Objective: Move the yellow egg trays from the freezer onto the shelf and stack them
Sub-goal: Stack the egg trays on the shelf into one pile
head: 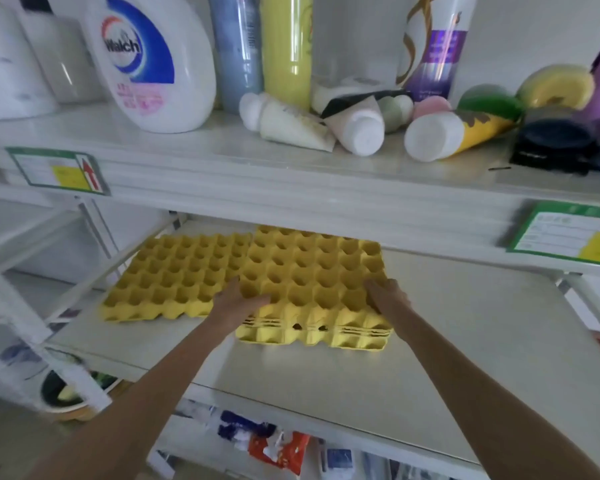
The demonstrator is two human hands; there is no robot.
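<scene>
A stack of yellow egg trays [312, 282] rests on the middle shelf [447, 334], showing several layered edges at its front. My left hand [238, 299] grips its left front edge and my right hand [387, 296] grips its right front corner. To the left of the stack a single yellow egg tray [174, 275] lies flat on the same shelf, its right edge touching or slightly under the stack. The freezer is out of view.
The upper shelf [222, 161] holds a large white detergent bottle [153, 60], tall bottles and several lying tubes [444, 133]. Price labels [59, 171] hang on the shelf fronts. Packets [278, 445] lie on the lower shelf and a bowl [70, 393] sits low left.
</scene>
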